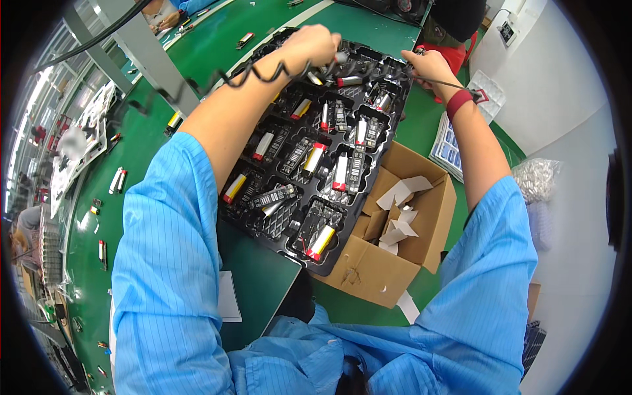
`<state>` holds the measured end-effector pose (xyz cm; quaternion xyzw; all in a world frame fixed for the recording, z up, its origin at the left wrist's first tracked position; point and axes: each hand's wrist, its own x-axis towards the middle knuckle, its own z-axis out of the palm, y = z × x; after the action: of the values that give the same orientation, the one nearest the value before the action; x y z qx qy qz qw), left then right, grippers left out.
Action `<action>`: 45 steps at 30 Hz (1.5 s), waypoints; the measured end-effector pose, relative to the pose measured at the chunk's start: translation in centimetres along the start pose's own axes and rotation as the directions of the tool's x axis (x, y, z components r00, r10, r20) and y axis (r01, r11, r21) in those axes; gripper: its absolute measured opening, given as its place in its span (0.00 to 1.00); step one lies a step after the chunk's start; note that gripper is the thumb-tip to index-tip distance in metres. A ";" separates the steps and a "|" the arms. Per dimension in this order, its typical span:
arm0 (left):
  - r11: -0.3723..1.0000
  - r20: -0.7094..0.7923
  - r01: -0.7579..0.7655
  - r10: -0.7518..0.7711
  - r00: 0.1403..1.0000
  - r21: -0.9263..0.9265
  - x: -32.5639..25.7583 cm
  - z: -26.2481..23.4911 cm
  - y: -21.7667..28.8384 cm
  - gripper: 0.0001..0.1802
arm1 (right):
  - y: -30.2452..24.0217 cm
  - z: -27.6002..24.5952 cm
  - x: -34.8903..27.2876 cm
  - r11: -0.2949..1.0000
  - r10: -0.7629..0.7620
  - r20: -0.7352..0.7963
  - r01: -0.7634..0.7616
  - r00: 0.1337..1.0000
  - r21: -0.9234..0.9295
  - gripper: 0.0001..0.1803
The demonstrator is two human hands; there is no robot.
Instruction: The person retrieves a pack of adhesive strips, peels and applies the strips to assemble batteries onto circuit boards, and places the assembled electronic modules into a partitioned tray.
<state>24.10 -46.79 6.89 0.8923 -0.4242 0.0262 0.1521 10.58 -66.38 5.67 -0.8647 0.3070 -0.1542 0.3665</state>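
left hand (315,43): grip closed on small part over black tray (276,227) | right hand (429,64): thin wire (454,83) pinched | green counter (257,283)

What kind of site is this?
Most likely an electronics assembly line. A black tray holds small silver battery cells and circuit boards, the long workbench has a green mat, and the person wears a blue work coat with a red wrist strap.

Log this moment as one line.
left hand: at tray's far end | right hand: pinching thin wire | tray: black, holds batteries | box: open
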 end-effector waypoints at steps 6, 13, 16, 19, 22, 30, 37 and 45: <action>0.993 -0.366 0.042 -0.080 0.927 -0.111 2.5 1.7 -2.6 0.21 | 1.1 2.2 2.1 0.824 -0.293 -0.108 0.193 0.950 -0.533 0.22; 0.964 -0.234 -0.050 -0.013 0.972 -0.262 5.0 5.3 -1.6 0.15 | -1.3 6.0 1.1 0.564 -0.786 0.209 0.813 0.582 -0.143 0.14; 0.994 -0.226 -0.050 0.027 0.974 -0.100 2.5 4.1 -3.5 0.14 | -3.4 6.0 0.1 0.692 -0.573 0.469 0.704 0.672 -0.162 0.09; 0.984 -0.320 -0.037 -0.022 0.947 -0.175 -2.9 -0.5 -2.9 0.16 | -0.6 6.2 1.4 0.571 -0.788 0.289 0.821 0.543 0.017 0.06; 0.938 -0.375 -0.154 0.028 0.926 -0.310 -8.1 -1.3 -7.7 0.12 | -0.6 6.2 -0.9 0.531 -0.833 0.224 0.845 0.506 0.067 0.11; 0.886 -0.369 -0.038 0.231 0.900 0.462 -31.7 -8.0 -16.3 0.16 | -2.9 5.9 -3.9 0.566 -0.802 0.113 0.807 0.586 -0.169 0.17; 0.778 -0.192 0.570 -0.537 0.822 0.265 -31.6 -7.9 -32.9 0.32 | -9.0 7.0 -6.9 0.364 -0.876 0.262 0.911 0.405 -0.193 0.09; 0.679 -0.170 0.726 -0.706 0.687 0.110 -30.1 -10.4 -29.2 0.19 | -11.7 6.5 -8.2 0.465 -0.776 0.361 0.856 0.517 -0.226 0.07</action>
<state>28.06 -3.81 4.18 0.9935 -0.0278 0.0512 0.0982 12.44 -51.24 9.39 -0.9683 -0.1633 -0.1581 0.1035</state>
